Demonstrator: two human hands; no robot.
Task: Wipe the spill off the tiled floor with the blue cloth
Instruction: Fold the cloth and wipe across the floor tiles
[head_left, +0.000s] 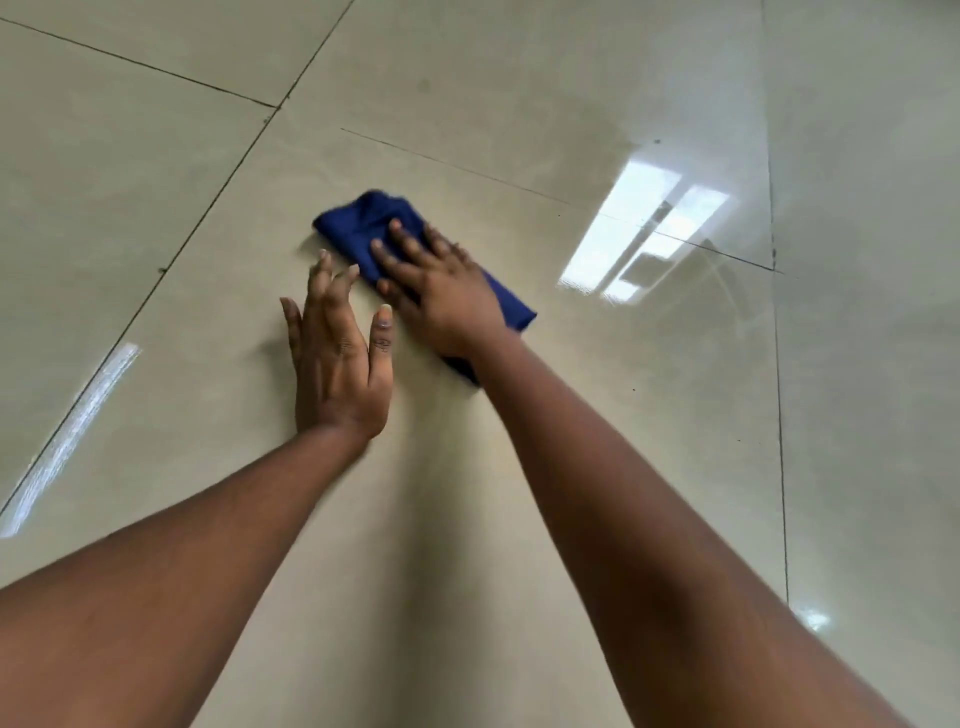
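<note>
A folded dark blue cloth (358, 228) lies on the glossy beige tiled floor (519, 467) in the middle of the head view. My right hand (441, 291) presses flat on top of it with fingers spread, covering its middle. Cloth shows beyond the fingertips and on both sides of the wrist. My left hand (337, 358) rests palm down on the bare tile just left of the cloth, fingers apart, holding nothing; its fingertips are close to the cloth's near left edge. I cannot make out any spill on the shiny floor.
Dark grout lines (197, 223) cross the floor at the left, back and right. Bright window reflections (644, 228) glare on the tile right of the cloth, and another streak (78, 426) lies at the left. Small dark specks dot the tiles.
</note>
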